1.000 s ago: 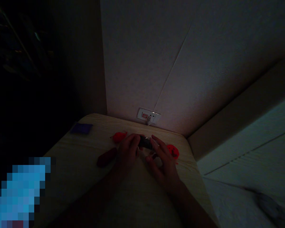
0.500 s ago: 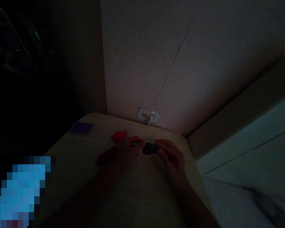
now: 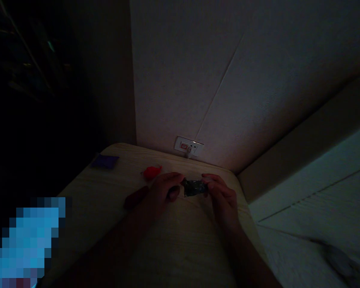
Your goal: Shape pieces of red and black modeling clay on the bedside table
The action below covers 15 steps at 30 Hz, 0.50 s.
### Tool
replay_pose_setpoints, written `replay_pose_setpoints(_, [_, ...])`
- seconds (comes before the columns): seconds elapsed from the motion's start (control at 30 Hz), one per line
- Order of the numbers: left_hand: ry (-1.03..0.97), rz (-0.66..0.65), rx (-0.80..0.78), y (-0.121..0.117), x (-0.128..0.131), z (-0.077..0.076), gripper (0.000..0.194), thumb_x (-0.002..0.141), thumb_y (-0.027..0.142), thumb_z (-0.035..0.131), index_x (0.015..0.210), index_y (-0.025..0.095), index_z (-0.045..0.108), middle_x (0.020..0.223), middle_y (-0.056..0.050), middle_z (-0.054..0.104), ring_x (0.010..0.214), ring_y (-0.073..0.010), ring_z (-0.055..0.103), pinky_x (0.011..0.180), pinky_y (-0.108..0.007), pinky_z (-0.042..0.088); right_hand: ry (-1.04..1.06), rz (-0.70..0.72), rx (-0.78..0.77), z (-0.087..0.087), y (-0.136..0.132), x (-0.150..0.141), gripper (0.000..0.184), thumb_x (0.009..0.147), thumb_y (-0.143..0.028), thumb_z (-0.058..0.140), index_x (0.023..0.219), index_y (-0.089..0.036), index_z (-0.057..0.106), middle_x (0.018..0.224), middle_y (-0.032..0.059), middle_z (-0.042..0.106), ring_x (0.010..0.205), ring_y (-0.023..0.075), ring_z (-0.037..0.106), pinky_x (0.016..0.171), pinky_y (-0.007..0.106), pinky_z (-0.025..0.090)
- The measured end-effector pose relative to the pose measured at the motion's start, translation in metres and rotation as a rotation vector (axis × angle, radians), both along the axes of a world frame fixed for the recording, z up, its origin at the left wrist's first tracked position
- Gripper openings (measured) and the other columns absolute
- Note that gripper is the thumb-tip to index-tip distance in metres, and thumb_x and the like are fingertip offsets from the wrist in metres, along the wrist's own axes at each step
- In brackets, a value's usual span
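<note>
A small dark packet in shiny clear wrapping (image 3: 195, 187) is stretched between my two hands, just over the wooden tabletop. My left hand (image 3: 165, 187) pinches its left end, with the fingertips at the upper corner and the thumb lower. On the other side, my right hand (image 3: 223, 196) closes its thumb and fingers on the right end. Beyond my left hand lies a bright red wrapped lump (image 3: 152, 173). A dark red, longish object (image 3: 136, 198) rests beside my left wrist, partly covered by it. The dim light hides what is inside the packet.
A purple packet (image 3: 105, 161) lies near the left edge of the pale wooden tabletop (image 3: 180, 240). A socket plate with a plug (image 3: 189, 147) is on the wall behind. To the right stands a pale panelled surface (image 3: 318, 196). A blurred blue patch covers the lower left.
My left fingers have drawn back a little and spread, so more of the dark packet shows. The packet has shifted slightly right. My right hand has turned slightly but keeps its grip.
</note>
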<state>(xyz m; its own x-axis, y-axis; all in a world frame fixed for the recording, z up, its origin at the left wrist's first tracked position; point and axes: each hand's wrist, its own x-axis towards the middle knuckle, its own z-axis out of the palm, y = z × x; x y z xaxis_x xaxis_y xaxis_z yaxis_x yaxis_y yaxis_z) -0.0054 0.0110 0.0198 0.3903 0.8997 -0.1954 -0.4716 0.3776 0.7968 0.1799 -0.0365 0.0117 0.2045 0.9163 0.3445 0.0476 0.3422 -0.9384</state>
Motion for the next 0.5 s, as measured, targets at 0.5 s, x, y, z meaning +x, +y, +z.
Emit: replay_pose_setpoints(0.5, [0.117, 0.198, 0.012, 0.003, 0.002, -0.010, 0.031, 0.062, 0.034, 0.083, 0.081, 0.015, 0.067, 0.055, 0.006, 0.047, 0.044, -0.0041, 0.033, 0.042, -0.019, 0.019, -0.188, -0.047, 0.022, -0.006, -0.004, -0.004, 0.031, 0.095, -0.032, 0.064, 0.067, -0.021, 0.072, 0.110, 0.0079, 0.071, 0.102, 0.0242, 0.063, 0.081, 0.034, 0.048])
